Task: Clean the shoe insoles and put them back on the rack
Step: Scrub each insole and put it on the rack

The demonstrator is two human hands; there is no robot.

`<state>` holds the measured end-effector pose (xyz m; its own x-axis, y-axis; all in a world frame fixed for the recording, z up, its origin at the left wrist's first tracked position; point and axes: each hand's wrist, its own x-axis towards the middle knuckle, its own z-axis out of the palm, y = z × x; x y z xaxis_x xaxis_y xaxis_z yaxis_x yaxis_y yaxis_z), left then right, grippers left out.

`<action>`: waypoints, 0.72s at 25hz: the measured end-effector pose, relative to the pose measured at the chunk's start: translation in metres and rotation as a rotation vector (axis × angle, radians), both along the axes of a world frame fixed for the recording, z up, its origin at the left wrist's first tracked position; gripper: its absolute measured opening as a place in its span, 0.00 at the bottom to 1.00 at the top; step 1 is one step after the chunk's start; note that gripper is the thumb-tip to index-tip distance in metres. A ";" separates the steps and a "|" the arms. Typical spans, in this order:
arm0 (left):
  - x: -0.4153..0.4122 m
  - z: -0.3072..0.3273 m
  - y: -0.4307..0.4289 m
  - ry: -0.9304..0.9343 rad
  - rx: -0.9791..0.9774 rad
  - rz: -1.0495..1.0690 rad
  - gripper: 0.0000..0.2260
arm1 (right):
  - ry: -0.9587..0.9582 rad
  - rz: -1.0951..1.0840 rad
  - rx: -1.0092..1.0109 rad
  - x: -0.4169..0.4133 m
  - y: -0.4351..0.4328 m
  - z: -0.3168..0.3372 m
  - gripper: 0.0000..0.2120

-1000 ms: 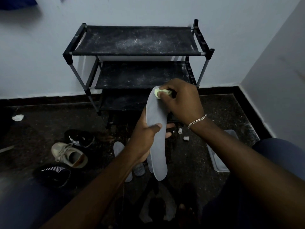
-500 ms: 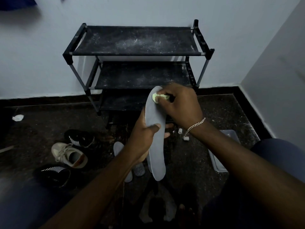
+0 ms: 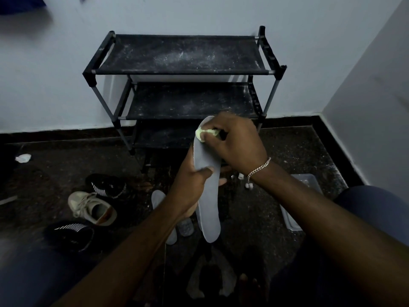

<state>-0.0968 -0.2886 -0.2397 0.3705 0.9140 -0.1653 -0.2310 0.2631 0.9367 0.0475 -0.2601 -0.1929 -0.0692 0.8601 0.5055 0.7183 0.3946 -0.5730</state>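
Note:
My left hand [image 3: 192,185] grips a long grey insole [image 3: 209,209] around its middle, thumb across the face, holding it nearly upright. My right hand [image 3: 234,142] pinches a small pale green cloth [image 3: 204,133] and presses it on the insole's upper end. Behind them stands the black three-shelf shoe rack [image 3: 183,56], its dusty shelves bare. Two more grey insoles [image 3: 158,199] lie on the floor below my left wrist, partly hidden by my arm.
On the dark floor at left lie a beige sneaker [image 3: 93,208] and two black striped shoes [image 3: 106,185]. A clear plastic tub [image 3: 294,218] sits at right under my forearm. A white scrap [image 3: 23,157] lies by the left wall. The walls meet at right.
My right hand with the cloth has slid a little down the top of the insole and back toward me. My left hand keeps the same grip.

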 end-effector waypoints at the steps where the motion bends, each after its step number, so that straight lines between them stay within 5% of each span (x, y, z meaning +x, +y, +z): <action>1: 0.000 0.000 0.000 -0.002 0.011 -0.016 0.26 | 0.009 -0.018 0.006 0.003 0.002 0.000 0.07; 6: 0.001 -0.001 -0.002 -0.013 0.047 -0.065 0.27 | 0.127 -0.167 0.000 0.017 0.011 0.003 0.07; 12: -0.002 0.000 0.001 0.001 0.017 -0.006 0.27 | 0.036 0.027 -0.004 0.000 0.001 -0.001 0.07; 18: -0.001 -0.002 0.001 0.012 0.057 -0.063 0.30 | 0.057 -0.187 -0.016 0.019 0.012 -0.002 0.08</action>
